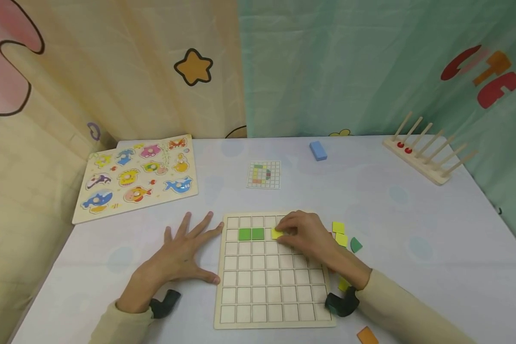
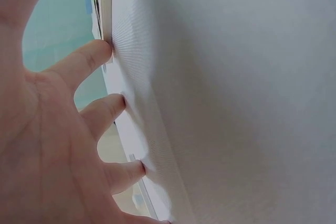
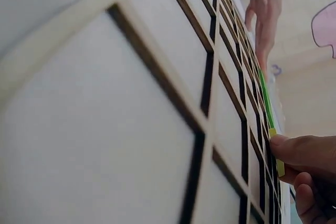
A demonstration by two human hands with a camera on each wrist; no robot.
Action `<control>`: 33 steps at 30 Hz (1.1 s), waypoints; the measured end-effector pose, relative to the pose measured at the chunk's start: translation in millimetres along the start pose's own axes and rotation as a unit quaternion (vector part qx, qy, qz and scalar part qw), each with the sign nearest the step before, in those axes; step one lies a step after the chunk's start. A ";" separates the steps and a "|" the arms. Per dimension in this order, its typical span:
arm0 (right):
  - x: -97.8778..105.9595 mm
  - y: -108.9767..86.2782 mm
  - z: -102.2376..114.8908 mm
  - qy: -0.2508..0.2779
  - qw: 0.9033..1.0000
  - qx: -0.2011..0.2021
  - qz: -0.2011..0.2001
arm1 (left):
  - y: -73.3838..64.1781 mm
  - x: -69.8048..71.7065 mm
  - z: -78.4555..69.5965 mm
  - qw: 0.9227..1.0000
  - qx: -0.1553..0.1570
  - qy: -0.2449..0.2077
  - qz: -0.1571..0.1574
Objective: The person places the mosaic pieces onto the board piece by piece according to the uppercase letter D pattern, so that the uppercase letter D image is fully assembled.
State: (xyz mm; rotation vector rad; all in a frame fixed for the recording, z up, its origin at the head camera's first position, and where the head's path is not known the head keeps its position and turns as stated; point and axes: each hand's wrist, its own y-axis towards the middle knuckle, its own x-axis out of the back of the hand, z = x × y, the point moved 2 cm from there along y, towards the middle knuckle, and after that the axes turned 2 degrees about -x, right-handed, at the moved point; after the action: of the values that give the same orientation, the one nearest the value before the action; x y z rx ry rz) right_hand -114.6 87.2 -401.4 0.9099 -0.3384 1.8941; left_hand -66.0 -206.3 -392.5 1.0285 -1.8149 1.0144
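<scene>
A wooden grid board point(image 1: 275, 324) lies on the table. Two green square tiles point(image 1: 251, 234) fill neighbouring cells in its second row from the far edge. Just right of them, thumb and fingers of my right hand point(image 1: 307, 234) pinch a yellow square tile point(image 1: 276, 233) at the same row. The right wrist view has this yellow tile point(image 3: 280, 167) at the grid surface; whether it is fully seated I cannot tell. With fingers spread wide, my left hand point(image 1: 180, 253) rests beside the board, thumb and index fingertip touching its left edge.
Loose yellow tiles point(image 1: 338, 228), a green quarter-round piece point(image 1: 355, 244) and an orange tile point(image 1: 367, 335) lie right of the board. Behind it are a pattern card point(image 1: 263, 174) and a blue block point(image 1: 318, 151). An animal puzzle point(image 1: 116, 186) lies left; a peg stand point(image 1: 417, 162) stands right.
</scene>
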 end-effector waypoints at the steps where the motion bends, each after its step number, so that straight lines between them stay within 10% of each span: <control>1: -0.6 1.1 1.2 -0.001 1.000 0.003 0.001 | 0.0 0.1 0.0 1.000 0.000 0.000 0.001; 33: -5.6 9.1 11.3 -0.002 0.999 -0.021 0.040 | 0.4 0.6 -0.4 1.000 -0.002 -0.002 0.000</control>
State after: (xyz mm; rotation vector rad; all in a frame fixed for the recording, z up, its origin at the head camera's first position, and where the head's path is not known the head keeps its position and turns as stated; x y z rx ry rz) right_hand -116.1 72.6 -396.3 0.8836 -0.4224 1.9511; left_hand -66.5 -205.9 -392.0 1.0292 -1.8191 1.0098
